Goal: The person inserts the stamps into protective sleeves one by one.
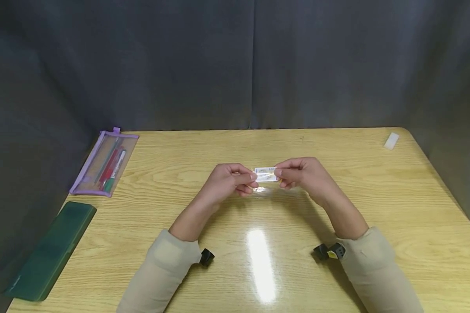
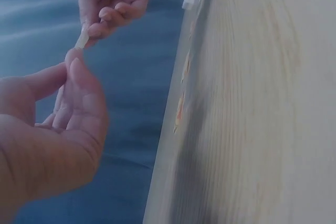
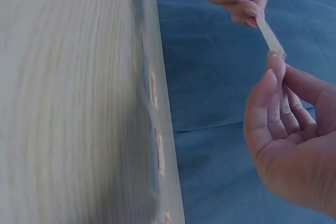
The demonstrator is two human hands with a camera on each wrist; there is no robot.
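A small flat white packet (image 1: 265,174) with faint print is held level above the middle of the table. My left hand (image 1: 235,178) pinches its left end between thumb and fingers. The right hand (image 1: 299,176) pinches the opposite end the same way. In the left wrist view the packet (image 2: 82,38) is seen edge-on as a thin pale strip between both hands. The right wrist view shows the packet (image 3: 271,37) spanning from one set of fingertips to the other. Fingers cover both of its ends.
Beneath the hands, something clear and shiny (image 1: 260,190) shows faintly. At left lies a purple-edged mesh pouch (image 1: 87,163) containing pens, with a dark green case (image 1: 52,252) nearer. A white block (image 1: 391,141) lies by the far right corner. A dark curtain (image 1: 180,65) hangs behind the table.
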